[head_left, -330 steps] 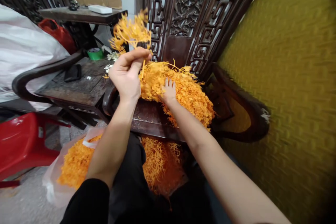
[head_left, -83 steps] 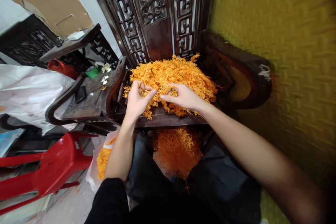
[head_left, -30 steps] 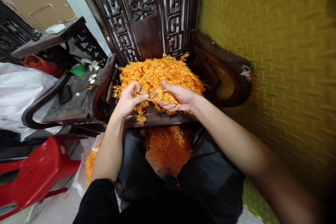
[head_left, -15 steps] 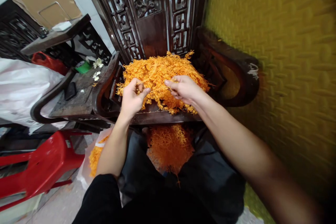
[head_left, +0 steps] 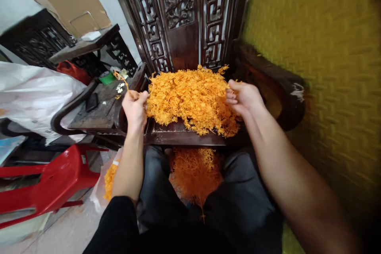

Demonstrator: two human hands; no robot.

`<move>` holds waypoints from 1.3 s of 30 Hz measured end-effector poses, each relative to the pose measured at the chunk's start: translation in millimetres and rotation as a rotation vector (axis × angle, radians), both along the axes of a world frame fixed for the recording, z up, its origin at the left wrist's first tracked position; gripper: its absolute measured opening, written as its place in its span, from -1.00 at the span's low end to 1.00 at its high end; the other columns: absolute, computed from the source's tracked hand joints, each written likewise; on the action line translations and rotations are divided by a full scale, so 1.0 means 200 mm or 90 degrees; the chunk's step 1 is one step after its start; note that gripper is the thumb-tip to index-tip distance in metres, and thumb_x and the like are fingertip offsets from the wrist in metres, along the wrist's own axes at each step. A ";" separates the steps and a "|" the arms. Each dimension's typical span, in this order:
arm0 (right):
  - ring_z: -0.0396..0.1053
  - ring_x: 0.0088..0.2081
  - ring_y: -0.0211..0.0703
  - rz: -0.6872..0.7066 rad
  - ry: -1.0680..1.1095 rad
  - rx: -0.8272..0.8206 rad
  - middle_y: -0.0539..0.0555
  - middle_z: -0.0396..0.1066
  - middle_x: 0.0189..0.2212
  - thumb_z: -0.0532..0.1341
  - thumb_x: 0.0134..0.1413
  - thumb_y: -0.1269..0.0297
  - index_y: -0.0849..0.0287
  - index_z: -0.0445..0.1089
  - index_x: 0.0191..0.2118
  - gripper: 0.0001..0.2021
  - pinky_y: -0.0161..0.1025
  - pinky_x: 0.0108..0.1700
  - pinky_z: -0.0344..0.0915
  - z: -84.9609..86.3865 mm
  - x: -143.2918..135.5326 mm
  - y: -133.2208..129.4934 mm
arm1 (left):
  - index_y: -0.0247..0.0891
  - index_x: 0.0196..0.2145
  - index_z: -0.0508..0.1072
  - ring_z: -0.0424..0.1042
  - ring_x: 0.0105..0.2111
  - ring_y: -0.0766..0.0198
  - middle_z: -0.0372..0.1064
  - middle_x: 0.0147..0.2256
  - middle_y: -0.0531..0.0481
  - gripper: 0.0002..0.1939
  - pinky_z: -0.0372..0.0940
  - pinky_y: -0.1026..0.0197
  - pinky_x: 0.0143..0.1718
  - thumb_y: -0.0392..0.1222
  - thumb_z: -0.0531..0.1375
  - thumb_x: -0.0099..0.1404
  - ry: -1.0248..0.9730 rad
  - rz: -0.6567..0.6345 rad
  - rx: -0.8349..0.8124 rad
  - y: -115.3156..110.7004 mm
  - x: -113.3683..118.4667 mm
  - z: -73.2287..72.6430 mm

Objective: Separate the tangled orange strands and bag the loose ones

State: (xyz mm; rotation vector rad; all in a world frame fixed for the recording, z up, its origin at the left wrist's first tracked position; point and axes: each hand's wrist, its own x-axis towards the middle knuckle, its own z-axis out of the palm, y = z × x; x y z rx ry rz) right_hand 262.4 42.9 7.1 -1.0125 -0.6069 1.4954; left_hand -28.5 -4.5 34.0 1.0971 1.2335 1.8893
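Note:
A heaped pile of orange, frilly strands (head_left: 187, 99) lies on the seat of a dark carved wooden chair (head_left: 184, 139). At the pile's left edge my left hand (head_left: 135, 109) is closed on a thin orange strand (head_left: 121, 77), whose tip sticks up beyond the fingers. My right hand (head_left: 244, 97) is at the pile's right side, thumb and fingers pinched together; what they hold, if anything, is too small to make out. More orange strands (head_left: 196, 172) are below the seat between the knees.
A second carved chair (head_left: 89, 119) on the left bears a black phone (head_left: 91, 102), a green item (head_left: 107, 78) and pale scraps (head_left: 120, 87). A red plastic stool (head_left: 59, 178) and a bag with orange strands (head_left: 110, 178) stand on the floor. A yellow textured surface (head_left: 327, 67) is at right.
My hands have moved apart, the left one to the pile's left edge and the right one to its right side. An orange strand now sticks up from my left hand. The view has shifted slightly.

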 end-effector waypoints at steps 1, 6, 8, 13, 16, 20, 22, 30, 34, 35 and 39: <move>0.14 -0.67 -0.46 0.039 -0.003 0.005 -0.08 0.24 -0.60 0.31 0.09 0.46 0.18 0.21 -0.42 -0.77 -0.53 -0.71 -0.08 0.00 0.03 0.00 | -0.17 -0.44 0.13 0.14 -0.64 0.49 0.24 -0.53 0.18 -0.49 -0.10 0.37 -0.67 -0.24 0.47 0.01 -0.030 -0.033 -0.038 0.00 0.00 0.00; 0.46 -0.45 -0.25 0.224 -0.044 0.071 0.13 0.47 -0.40 0.40 -0.02 0.42 0.23 0.36 -0.39 -0.82 -0.45 -0.63 0.19 0.02 -0.03 -0.08 | -0.22 -0.25 0.39 0.48 -0.36 0.41 0.50 -0.19 -0.01 -0.62 0.32 0.38 -0.46 -0.28 0.47 0.04 -0.132 -0.307 -0.211 -0.04 0.09 -0.03; 0.42 -0.50 -0.26 0.248 -0.063 0.102 0.08 0.45 -0.43 0.41 -0.03 0.40 0.23 0.42 -0.35 -0.84 -0.40 -0.64 0.20 0.02 -0.07 -0.12 | -0.23 -0.18 0.47 0.54 -0.26 0.34 0.51 -0.11 -0.05 -0.60 0.41 0.33 -0.34 -0.38 0.43 0.01 -0.143 -0.357 -0.225 -0.04 0.11 -0.03; 0.28 -0.53 -0.27 0.266 -0.107 0.153 0.01 0.35 -0.49 0.39 0.09 0.14 0.21 0.53 -0.19 -0.75 -0.36 -0.65 0.02 0.02 -0.12 -0.14 | -0.25 -0.12 0.55 0.59 -0.22 0.24 0.54 -0.16 -0.12 -0.59 0.43 0.28 -0.32 -0.41 0.37 0.03 -0.097 -0.348 -0.209 -0.04 0.12 -0.04; 0.21 -0.54 -0.25 0.252 -0.280 0.223 0.02 0.31 -0.53 0.28 0.22 -0.04 0.21 0.57 -0.20 -0.63 -0.29 -0.56 0.10 0.00 -0.19 -0.16 | -0.27 -0.11 0.57 0.59 -0.27 0.24 0.54 -0.23 -0.08 -0.62 0.42 0.28 -0.33 -0.34 0.40 0.07 -0.031 -0.307 -0.176 -0.03 0.14 -0.07; 0.38 -0.22 -0.05 0.154 -0.591 0.501 0.16 0.39 -0.26 0.19 0.34 0.09 0.21 0.55 0.04 -0.64 -0.10 -0.11 0.33 -0.03 -0.33 -0.24 | -0.27 -0.22 0.58 0.55 -0.32 0.28 0.55 -0.28 -0.02 -0.72 0.44 0.25 -0.26 -0.31 0.43 0.06 0.086 -0.236 -0.128 -0.03 0.20 -0.12; 0.39 -0.13 0.02 0.153 -0.668 0.561 0.22 0.39 -0.12 0.14 0.38 0.15 0.22 0.45 0.18 -0.61 -0.05 -0.02 0.32 -0.04 -0.39 -0.28 | -0.26 -0.28 0.57 0.53 -0.34 0.31 0.55 -0.29 0.01 -0.76 0.43 0.26 -0.24 -0.34 0.43 0.04 0.125 -0.209 -0.098 -0.03 0.22 -0.14; 0.28 -0.45 -0.22 -0.094 -0.328 0.328 -0.01 0.25 -0.47 0.18 0.32 0.14 0.09 0.27 -0.30 -0.82 -0.24 -0.36 0.27 -0.03 -0.29 -0.10 | -0.27 -0.56 0.40 0.35 -0.66 0.39 0.45 -0.59 0.04 -0.70 0.07 0.35 -0.65 -0.26 0.49 -0.02 0.131 -0.188 -0.148 -0.09 0.21 -0.09; 0.08 -0.63 -0.40 -0.155 -0.051 0.144 -0.12 0.15 -0.50 0.31 0.17 0.06 0.07 0.17 -0.34 -0.69 -0.40 -0.62 -0.06 -0.01 -0.12 0.02 | -0.29 -0.51 0.35 0.32 -0.66 0.47 0.49 -0.53 0.00 -0.62 0.01 0.41 -0.69 -0.26 0.52 -0.07 -0.061 -0.222 -0.177 -0.08 0.14 -0.05; 0.13 -0.62 -0.41 -0.122 -0.045 0.137 -0.09 0.24 -0.46 0.34 0.13 0.09 0.09 0.18 -0.35 -0.68 -0.41 -0.64 -0.07 0.00 -0.10 0.01 | -0.29 -0.47 0.37 0.33 -0.64 0.48 0.49 -0.51 0.01 -0.63 0.05 0.42 -0.67 -0.24 0.52 -0.04 -0.095 -0.236 -0.185 -0.07 0.13 -0.05; 0.33 -0.57 -0.36 0.102 -0.087 0.144 0.10 0.48 -0.29 0.37 0.02 0.24 0.17 0.28 -0.38 -0.76 -0.42 -0.67 -0.05 0.01 -0.16 -0.07 | -0.27 -0.37 0.35 0.37 -0.54 0.48 0.44 -0.45 0.06 -0.64 0.21 0.43 -0.57 -0.19 0.48 0.09 -0.230 -0.298 -0.205 -0.02 0.11 -0.06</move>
